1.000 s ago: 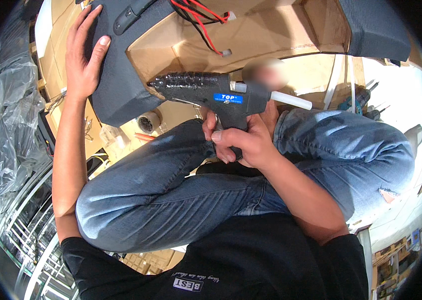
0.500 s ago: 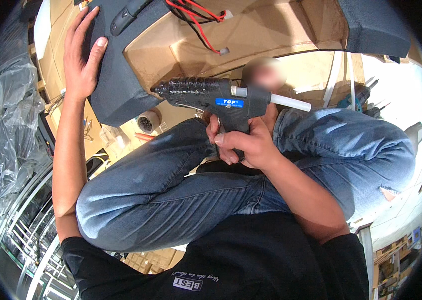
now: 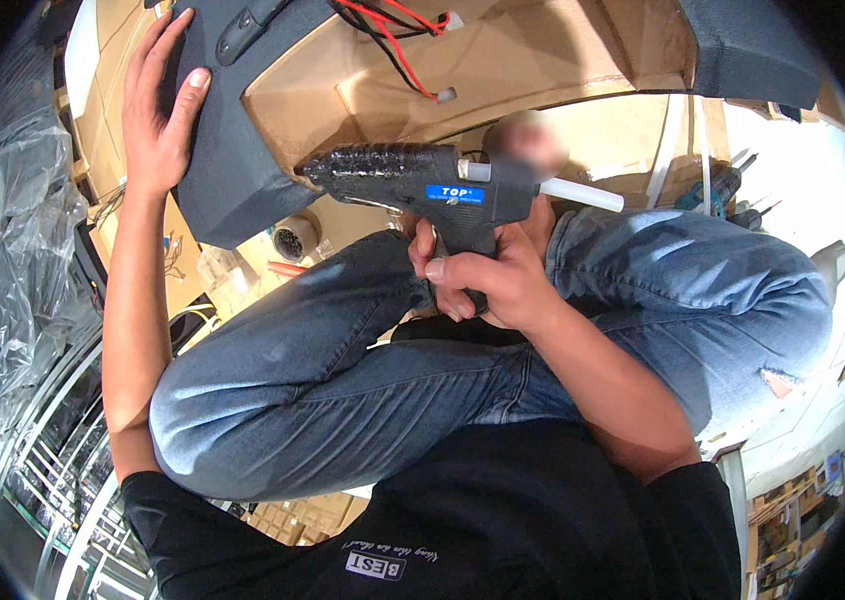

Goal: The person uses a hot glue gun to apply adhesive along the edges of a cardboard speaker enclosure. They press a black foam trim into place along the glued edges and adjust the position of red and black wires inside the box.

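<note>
My right hand [image 3: 488, 280] is wrapped round the handle of a black hot glue gun [image 3: 383, 174]. A white glue stick [image 3: 583, 194] pokes out of its back end. The gun's nozzle points left, at the inner edge of a large dark grey panel [image 3: 233, 175] with a bare tan inside [image 3: 503, 75]; whether it touches cannot be told. My left hand [image 3: 159, 130] lies on the panel's left side, fingers stretched and thumb apart. Red and black wires [image 3: 393, 50] with pale connectors hang over the tan inside.
My crossed legs in jeans [image 3: 343, 370] lie below the panel. A roll of tape [image 3: 295, 238] stands near my left knee. Clear plastic sheeting [image 3: 3, 280] hangs at far left, above metal racks [image 3: 63, 480]. A teal and black power tool [image 3: 718, 190] lies at right.
My right hand and the glue gun have shifted slightly up and left, the nozzle along the panel's edge. My left hand and the panel appear a little further left.
</note>
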Demonstrator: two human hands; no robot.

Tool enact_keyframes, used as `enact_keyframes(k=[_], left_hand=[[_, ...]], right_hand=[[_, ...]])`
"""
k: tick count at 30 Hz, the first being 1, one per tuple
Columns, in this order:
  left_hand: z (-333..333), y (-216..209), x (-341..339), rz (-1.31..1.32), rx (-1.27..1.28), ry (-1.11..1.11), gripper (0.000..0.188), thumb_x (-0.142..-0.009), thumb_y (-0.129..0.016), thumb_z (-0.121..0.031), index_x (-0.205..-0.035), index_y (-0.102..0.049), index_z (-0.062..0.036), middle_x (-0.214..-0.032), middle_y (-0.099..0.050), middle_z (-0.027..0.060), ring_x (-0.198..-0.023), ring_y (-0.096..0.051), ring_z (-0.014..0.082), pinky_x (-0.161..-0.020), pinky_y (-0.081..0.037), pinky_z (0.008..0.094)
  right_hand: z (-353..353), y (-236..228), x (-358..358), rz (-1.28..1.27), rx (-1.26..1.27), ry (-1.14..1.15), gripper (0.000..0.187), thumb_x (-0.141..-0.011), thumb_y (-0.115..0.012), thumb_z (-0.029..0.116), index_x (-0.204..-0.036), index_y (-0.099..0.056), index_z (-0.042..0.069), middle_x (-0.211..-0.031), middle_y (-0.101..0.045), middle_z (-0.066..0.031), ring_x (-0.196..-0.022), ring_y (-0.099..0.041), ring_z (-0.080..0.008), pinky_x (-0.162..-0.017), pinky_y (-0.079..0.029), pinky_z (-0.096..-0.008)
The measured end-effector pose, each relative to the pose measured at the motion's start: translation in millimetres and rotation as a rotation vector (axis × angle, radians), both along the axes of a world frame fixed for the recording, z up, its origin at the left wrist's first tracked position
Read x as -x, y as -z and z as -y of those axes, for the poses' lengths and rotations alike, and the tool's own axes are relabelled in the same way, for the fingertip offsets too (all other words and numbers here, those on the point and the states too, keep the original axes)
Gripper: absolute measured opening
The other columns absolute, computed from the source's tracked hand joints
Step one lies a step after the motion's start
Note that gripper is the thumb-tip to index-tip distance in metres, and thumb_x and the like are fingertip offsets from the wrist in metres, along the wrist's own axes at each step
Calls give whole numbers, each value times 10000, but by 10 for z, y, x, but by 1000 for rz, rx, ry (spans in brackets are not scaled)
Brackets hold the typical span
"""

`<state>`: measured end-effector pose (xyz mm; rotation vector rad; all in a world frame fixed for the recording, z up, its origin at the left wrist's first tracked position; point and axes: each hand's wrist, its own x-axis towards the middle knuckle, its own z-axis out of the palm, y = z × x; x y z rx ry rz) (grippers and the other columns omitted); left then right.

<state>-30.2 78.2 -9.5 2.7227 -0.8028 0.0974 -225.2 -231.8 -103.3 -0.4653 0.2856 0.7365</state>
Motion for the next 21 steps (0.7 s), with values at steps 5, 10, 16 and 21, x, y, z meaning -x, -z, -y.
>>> enact_keyframes(k=[5, 10, 16, 21], left_hand=[[-14, 0, -5, 11, -20, 13, 553, -1023, -569, -317, -1503, -519, -46, -1549, -467, 206, -1472, -414, 328, -1224, -293, 440], [-15, 1, -9, -3, 5, 4, 551, -1023, -573, -308, -1510, -515, -58, -1554, -462, 207, -1472, -414, 328, -1225, -293, 441], [-15, 6, 1, -6, 15, -3, 551, -1022, -575, -305, -1511, -514, -58, -1552, -469, 204, -1472, -415, 327, -1223, -294, 439], [-22, -7, 2, -3, -2, 0, 549, -1022, -572, -302, -1509, -516, -55, -1556, -469, 196, -1470, -418, 321, -1222, -296, 436]], right_hand=[[31, 30, 71, -57, -17, -18, 253, -832, -684, 7, -1068, -597, -17, -905, -648, -151, -471, -544, -127, -444, -458, -286], [25, 15, 32, -36, -15, -6, 262, -828, -676, -2, -1077, -599, -18, -928, -655, -168, -469, -542, -138, -444, -455, -286], [111, 20, 59, -28, -48, -12, 375, -838, -661, -33, -1198, -555, -17, -984, -666, -153, -504, -558, -139, -454, -470, -279], [152, -19, -40, -30, -71, 31, 334, -832, -649, -24, -1156, -571, -51, -982, -673, -167, -506, -561, -138, -461, -479, -279]])
